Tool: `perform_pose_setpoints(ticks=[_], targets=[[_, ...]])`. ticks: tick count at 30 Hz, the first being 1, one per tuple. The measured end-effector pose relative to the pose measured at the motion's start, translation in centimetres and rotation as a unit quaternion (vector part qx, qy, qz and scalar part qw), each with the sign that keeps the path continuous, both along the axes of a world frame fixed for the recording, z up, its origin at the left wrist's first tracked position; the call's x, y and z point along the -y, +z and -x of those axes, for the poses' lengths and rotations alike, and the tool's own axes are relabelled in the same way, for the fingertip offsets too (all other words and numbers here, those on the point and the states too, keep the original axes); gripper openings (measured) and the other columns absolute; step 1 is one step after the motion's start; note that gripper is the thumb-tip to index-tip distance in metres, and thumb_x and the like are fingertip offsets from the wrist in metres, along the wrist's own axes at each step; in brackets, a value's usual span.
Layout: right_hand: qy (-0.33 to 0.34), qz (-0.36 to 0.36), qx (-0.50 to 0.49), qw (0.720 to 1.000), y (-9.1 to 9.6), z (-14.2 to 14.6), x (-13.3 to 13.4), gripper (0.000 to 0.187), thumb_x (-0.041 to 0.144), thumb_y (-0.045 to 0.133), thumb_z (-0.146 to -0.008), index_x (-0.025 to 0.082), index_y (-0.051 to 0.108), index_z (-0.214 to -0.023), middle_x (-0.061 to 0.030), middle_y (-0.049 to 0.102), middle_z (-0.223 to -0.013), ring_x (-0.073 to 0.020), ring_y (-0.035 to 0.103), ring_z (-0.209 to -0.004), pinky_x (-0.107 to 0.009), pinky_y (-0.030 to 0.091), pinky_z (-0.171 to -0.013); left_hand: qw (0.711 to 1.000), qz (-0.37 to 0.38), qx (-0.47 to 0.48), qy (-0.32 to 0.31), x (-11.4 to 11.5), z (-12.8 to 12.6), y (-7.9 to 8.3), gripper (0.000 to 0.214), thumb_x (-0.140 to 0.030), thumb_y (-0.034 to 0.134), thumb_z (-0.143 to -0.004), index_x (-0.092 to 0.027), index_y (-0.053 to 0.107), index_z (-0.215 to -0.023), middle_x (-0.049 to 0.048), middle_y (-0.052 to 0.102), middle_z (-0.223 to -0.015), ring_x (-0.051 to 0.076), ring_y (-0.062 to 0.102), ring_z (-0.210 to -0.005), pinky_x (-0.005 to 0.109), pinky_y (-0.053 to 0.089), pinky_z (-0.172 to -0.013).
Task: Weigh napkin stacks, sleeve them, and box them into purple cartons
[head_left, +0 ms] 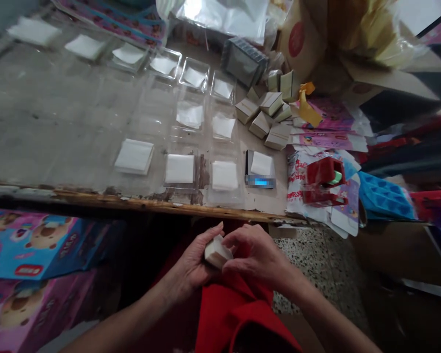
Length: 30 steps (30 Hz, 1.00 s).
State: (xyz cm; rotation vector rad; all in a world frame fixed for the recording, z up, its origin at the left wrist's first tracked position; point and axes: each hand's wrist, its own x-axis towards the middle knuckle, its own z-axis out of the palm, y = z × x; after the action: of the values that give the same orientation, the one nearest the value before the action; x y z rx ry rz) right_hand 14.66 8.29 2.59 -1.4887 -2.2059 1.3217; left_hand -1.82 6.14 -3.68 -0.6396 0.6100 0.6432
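In front of the table edge, my left hand [199, 257] is closed around a small stack of white paper slips [217, 252]. My right hand [256, 252] bends its fingers and thumb against the right side of the same stack. Above them on the table, white paper stacks [224, 175] sit in or on clear plastic trays [226, 197]. To the right of these, a small dark device [260, 182] with a lit blue display has a white paper stack [261, 163] on it.
Several banded paper bundles [269, 122] lie loosely piled toward the back right. A red tape dispenser [323, 179] stands at the right, by a blue molded tray [385, 193]. Printed pink and blue boxes [33, 245] are stacked below the worn wooden table edge [161, 206].
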Motion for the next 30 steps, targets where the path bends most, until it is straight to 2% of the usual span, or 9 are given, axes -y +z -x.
perform_pose_setpoints(ticks=[5, 10, 14, 20, 24, 30], targets=[[-0.044, 0.07, -0.063, 0.995, -0.7, -1.0, 0.7, 0.018, 0.03, 0.088, -0.072, 0.026, 0.081, -0.088, 0.0001, 0.074, -0.079, -0.0172, 0.063, -0.071, -0.03, 0.045, -0.07, 0.999, -0.011, -0.048, 0.007, 0.8, -0.5, 0.2, 0.018, -0.023, 0.073, -0.087, -0.014, 0.061, -0.078, 0.0035, 0.068, -0.067, 0.019, 0.069, -0.061, 0.031, 0.059, -0.062], [-0.077, 0.133, -0.112, 0.982, -1.1, -1.7, 1.3, 0.021, 0.033, 0.087, -0.072, 0.024, 0.083, -0.091, -0.0023, 0.075, -0.08, -0.0177, 0.065, -0.07, -0.029, 0.049, -0.068, 0.998, -0.007, -0.065, 0.001, 1.2, -0.9, 0.3, 0.019, -0.023, 0.075, -0.086, -0.014, 0.06, -0.078, 0.002, 0.066, -0.065, 0.018, 0.067, -0.057, 0.032, 0.059, -0.06], [-0.12, 0.222, -0.169, 0.953, -1.7, -2.2, 1.7, 0.025, 0.032, 0.089, -0.069, 0.022, 0.083, -0.091, -0.0027, 0.076, -0.082, -0.0171, 0.065, -0.07, -0.028, 0.052, -0.067, 0.997, 0.0, -0.075, 0.002, 1.3, -1.1, 0.5, 0.017, -0.022, 0.073, -0.087, -0.014, 0.06, -0.08, 0.0018, 0.066, -0.066, 0.018, 0.067, -0.057, 0.031, 0.059, -0.06], [-0.154, 0.326, -0.219, 0.907, -2.8, -2.8, 1.6, 0.029, 0.028, 0.092, -0.065, 0.018, 0.082, -0.089, -0.0031, 0.075, -0.075, -0.0172, 0.068, -0.066, -0.029, 0.056, -0.067, 0.998, 0.001, -0.068, -0.007, 1.3, -1.2, 0.8, 0.019, -0.024, 0.072, -0.088, -0.014, 0.058, -0.08, 0.0022, 0.066, -0.066, 0.02, 0.069, -0.058, 0.038, 0.062, -0.062], [-0.164, 0.351, -0.232, 0.892, -3.1, -3.0, 1.4, 0.027, 0.027, 0.091, -0.065, 0.016, 0.082, -0.088, -0.0038, 0.076, -0.073, -0.0158, 0.067, -0.063, -0.029, 0.056, -0.066, 0.998, -0.003, -0.066, -0.021, 1.3, -1.2, 0.6, 0.023, -0.029, 0.073, -0.087, -0.015, 0.057, -0.081, 0.0045, 0.069, -0.07, 0.025, 0.072, -0.062, 0.049, 0.062, -0.067], [-0.161, 0.331, -0.219, 0.904, -3.1, -3.1, 1.3, 0.029, 0.026, 0.092, -0.062, 0.016, 0.082, -0.087, -0.0037, 0.077, -0.077, -0.015, 0.066, -0.065, -0.026, 0.054, -0.065, 0.997, -0.015, -0.065, -0.034, 1.6, -1.2, 0.1, 0.024, -0.031, 0.076, -0.085, -0.017, 0.057, -0.084, 0.0047, 0.071, -0.071, 0.026, 0.072, -0.065, 0.054, 0.062, -0.07]])
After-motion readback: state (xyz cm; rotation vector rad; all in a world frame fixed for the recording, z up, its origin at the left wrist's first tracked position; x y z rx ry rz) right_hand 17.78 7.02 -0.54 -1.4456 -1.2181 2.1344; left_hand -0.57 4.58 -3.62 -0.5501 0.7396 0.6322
